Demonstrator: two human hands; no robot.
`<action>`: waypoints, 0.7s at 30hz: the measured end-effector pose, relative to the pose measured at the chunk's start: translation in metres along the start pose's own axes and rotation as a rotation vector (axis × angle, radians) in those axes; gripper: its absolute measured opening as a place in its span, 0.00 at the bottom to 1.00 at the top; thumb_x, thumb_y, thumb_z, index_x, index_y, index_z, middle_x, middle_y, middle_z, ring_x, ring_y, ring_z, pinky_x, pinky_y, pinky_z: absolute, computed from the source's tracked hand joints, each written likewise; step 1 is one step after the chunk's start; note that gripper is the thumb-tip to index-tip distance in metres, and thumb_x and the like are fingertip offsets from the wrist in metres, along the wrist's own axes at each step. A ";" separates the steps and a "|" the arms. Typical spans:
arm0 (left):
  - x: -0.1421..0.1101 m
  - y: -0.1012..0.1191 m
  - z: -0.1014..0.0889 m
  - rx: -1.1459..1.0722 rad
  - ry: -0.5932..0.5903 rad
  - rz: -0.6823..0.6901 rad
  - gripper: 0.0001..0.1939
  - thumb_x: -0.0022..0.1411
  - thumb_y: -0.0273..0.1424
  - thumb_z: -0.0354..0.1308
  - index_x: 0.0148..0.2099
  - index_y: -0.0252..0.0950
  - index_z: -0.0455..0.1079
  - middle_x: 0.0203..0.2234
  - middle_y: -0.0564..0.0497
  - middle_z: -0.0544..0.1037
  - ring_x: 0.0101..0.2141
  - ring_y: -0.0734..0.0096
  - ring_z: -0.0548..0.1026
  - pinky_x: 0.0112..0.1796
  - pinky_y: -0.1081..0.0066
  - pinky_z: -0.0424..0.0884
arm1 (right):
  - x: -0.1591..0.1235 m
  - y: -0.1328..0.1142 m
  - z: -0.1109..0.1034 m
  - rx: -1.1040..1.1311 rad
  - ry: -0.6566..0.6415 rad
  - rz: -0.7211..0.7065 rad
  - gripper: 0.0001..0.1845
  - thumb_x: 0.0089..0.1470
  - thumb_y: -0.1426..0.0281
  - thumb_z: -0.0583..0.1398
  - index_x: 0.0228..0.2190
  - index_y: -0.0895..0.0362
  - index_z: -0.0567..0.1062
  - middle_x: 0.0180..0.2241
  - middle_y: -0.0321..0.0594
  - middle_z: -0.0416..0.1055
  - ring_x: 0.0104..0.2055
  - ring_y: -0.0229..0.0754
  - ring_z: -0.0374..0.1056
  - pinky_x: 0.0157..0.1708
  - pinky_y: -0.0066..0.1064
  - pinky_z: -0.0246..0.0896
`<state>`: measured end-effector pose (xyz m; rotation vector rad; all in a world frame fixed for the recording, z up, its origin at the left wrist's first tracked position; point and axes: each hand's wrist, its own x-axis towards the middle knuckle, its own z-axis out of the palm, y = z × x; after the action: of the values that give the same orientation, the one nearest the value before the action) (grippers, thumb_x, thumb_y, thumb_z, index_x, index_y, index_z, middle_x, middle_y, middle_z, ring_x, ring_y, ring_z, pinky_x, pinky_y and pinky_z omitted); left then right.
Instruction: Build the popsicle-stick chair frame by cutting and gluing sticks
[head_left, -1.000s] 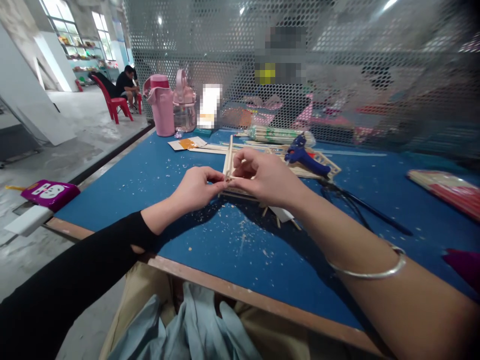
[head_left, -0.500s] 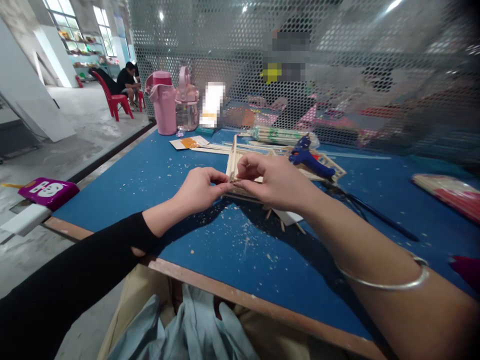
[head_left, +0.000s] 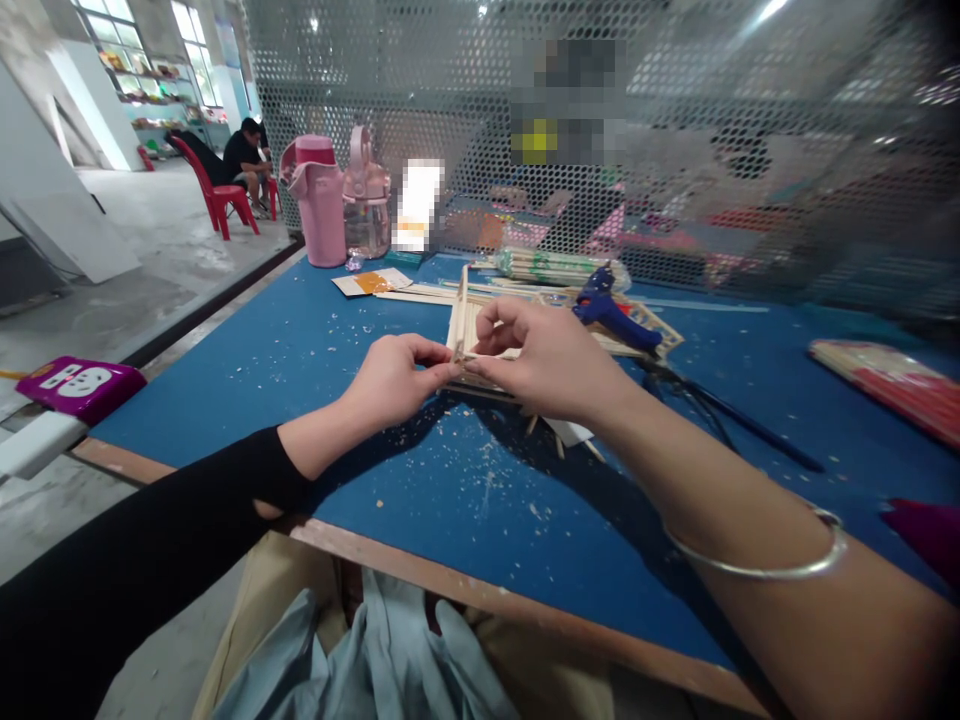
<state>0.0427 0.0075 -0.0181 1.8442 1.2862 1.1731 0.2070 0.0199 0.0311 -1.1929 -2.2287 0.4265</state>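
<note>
A small frame of pale wooden sticks lies on the blue table, partly hidden behind my fingers. My left hand pinches its near left corner between thumb and forefinger. Close against it, my right hand also pinches at that corner, thumb and forefinger together on a thin wooden stick. The exact grip is too small to make out. Just beyond my right hand, a blue glue gun rests on more stick work, its dark cable trailing right.
Behind lie a bagged bundle of sticks and a card. A pink flask and a clear bottle stand back left. A purple power strip is at the left edge, packaged sticks at right. Perforated metal closes the back.
Both hands stay at the same corner of the stick frame, with only slight finger shifts. The whole view sways a little with my head.
</note>
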 end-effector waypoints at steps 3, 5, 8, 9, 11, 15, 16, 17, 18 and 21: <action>0.000 0.001 -0.001 -0.015 0.006 0.026 0.08 0.53 0.27 0.62 0.37 0.32 0.77 0.29 0.47 0.81 0.29 0.69 0.75 0.34 0.67 0.70 | 0.001 -0.001 -0.002 -0.015 -0.025 -0.017 0.12 0.41 0.77 0.61 0.25 0.54 0.63 0.24 0.35 0.71 0.26 0.39 0.68 0.25 0.31 0.59; 0.000 0.002 -0.002 -0.042 -0.010 0.048 0.12 0.53 0.25 0.62 0.42 0.31 0.76 0.31 0.47 0.81 0.31 0.70 0.75 0.36 0.67 0.70 | 0.001 -0.002 -0.002 -0.009 -0.036 -0.033 0.12 0.41 0.78 0.61 0.26 0.54 0.63 0.24 0.35 0.71 0.27 0.39 0.69 0.26 0.31 0.59; 0.001 0.006 -0.003 -0.084 -0.061 0.031 0.10 0.54 0.23 0.61 0.41 0.30 0.76 0.33 0.46 0.81 0.33 0.69 0.76 0.38 0.67 0.70 | 0.000 -0.002 -0.002 0.014 -0.025 -0.037 0.12 0.42 0.77 0.61 0.27 0.54 0.62 0.24 0.35 0.72 0.28 0.40 0.70 0.27 0.31 0.59; 0.002 0.006 -0.004 -0.091 -0.072 0.014 0.09 0.54 0.23 0.61 0.39 0.30 0.77 0.33 0.46 0.82 0.33 0.69 0.76 0.38 0.67 0.70 | 0.000 -0.002 -0.002 0.026 -0.021 -0.032 0.12 0.42 0.77 0.61 0.27 0.54 0.62 0.24 0.35 0.72 0.28 0.40 0.70 0.27 0.31 0.59; 0.002 0.007 -0.004 -0.100 -0.072 -0.011 0.08 0.53 0.23 0.62 0.38 0.30 0.77 0.33 0.46 0.82 0.33 0.69 0.76 0.38 0.67 0.70 | -0.001 -0.001 -0.001 0.062 -0.022 -0.019 0.12 0.42 0.77 0.62 0.27 0.54 0.63 0.24 0.35 0.72 0.28 0.40 0.70 0.27 0.31 0.60; 0.002 0.006 -0.004 -0.132 -0.060 -0.009 0.08 0.52 0.24 0.63 0.38 0.30 0.77 0.31 0.47 0.81 0.31 0.70 0.75 0.39 0.67 0.70 | -0.001 -0.001 -0.001 0.112 -0.046 0.002 0.12 0.41 0.76 0.62 0.28 0.54 0.63 0.24 0.35 0.73 0.28 0.40 0.71 0.27 0.30 0.60; 0.002 0.006 -0.003 -0.142 -0.063 -0.013 0.08 0.52 0.24 0.63 0.37 0.31 0.77 0.31 0.48 0.81 0.31 0.70 0.75 0.38 0.67 0.70 | -0.001 -0.002 -0.002 0.114 -0.049 0.007 0.12 0.41 0.76 0.62 0.28 0.54 0.63 0.24 0.35 0.73 0.28 0.40 0.71 0.27 0.30 0.60; 0.002 0.005 -0.003 -0.150 -0.067 -0.019 0.07 0.52 0.24 0.63 0.36 0.31 0.77 0.30 0.48 0.81 0.31 0.70 0.75 0.38 0.67 0.70 | -0.001 -0.002 -0.002 0.113 -0.050 0.012 0.12 0.41 0.76 0.62 0.28 0.54 0.63 0.24 0.35 0.73 0.27 0.40 0.70 0.26 0.30 0.60; 0.002 0.005 -0.004 -0.155 -0.070 -0.024 0.06 0.52 0.24 0.63 0.35 0.31 0.77 0.30 0.48 0.82 0.31 0.70 0.75 0.38 0.67 0.70 | -0.001 -0.002 -0.002 0.113 -0.051 0.017 0.12 0.41 0.76 0.62 0.28 0.54 0.63 0.24 0.35 0.73 0.27 0.40 0.70 0.26 0.30 0.60; 0.002 0.004 -0.004 -0.155 -0.072 -0.028 0.06 0.52 0.24 0.63 0.35 0.32 0.78 0.29 0.48 0.81 0.30 0.70 0.75 0.38 0.67 0.70 | -0.001 -0.003 -0.002 0.111 -0.052 0.024 0.13 0.40 0.77 0.62 0.27 0.54 0.63 0.24 0.35 0.73 0.28 0.40 0.70 0.26 0.30 0.59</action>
<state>0.0411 0.0081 -0.0125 1.7348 1.1447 1.1476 0.2067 0.0179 0.0336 -1.1633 -2.2056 0.5894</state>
